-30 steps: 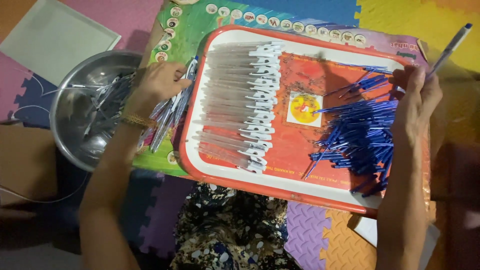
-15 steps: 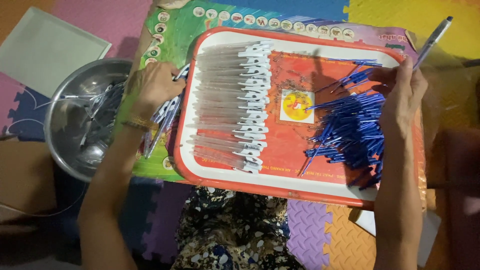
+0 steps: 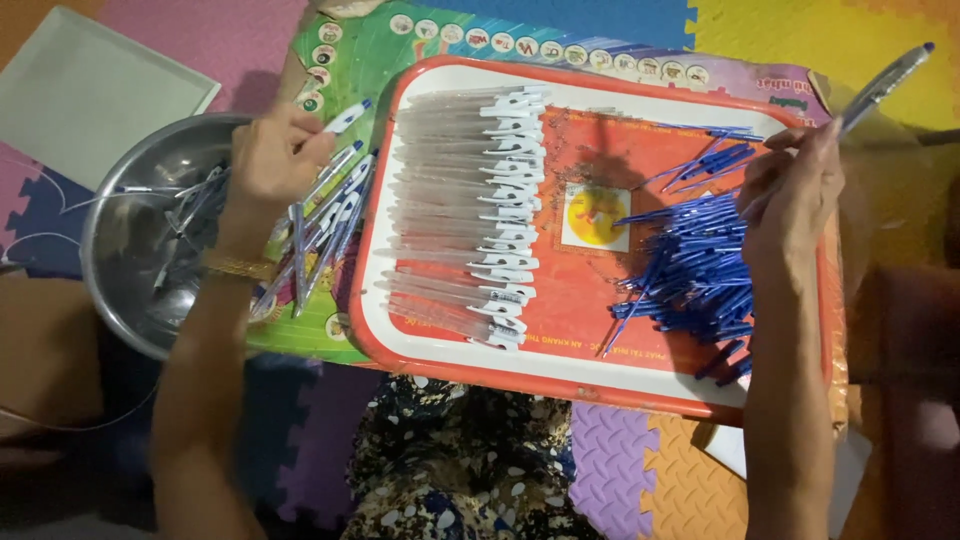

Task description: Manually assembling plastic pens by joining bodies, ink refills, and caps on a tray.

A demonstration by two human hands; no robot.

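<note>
A red and white tray (image 3: 590, 375) lies in front of me. A row of clear pen barrels with white clips (image 3: 465, 215) fills its left half, and a heap of blue refills (image 3: 700, 260) lies on its right half. My left hand (image 3: 270, 160) rests left of the tray on a bunch of assembled pens (image 3: 320, 235) and pinches one pen with a white and blue end. My right hand (image 3: 795, 195) is over the blue heap and holds a clear pen (image 3: 880, 85) that points up and right.
A steel bowl (image 3: 125, 290) with several metal parts stands at the left. A pale green flat lid (image 3: 85, 85) lies at the top left. A colourful printed board (image 3: 400, 40) lies under the tray, on foam puzzle mats (image 3: 620, 475).
My left hand has drawn back from the bowl onto the pen bunch and taken one pen. My right hand has stayed over the blue refills with its pen.
</note>
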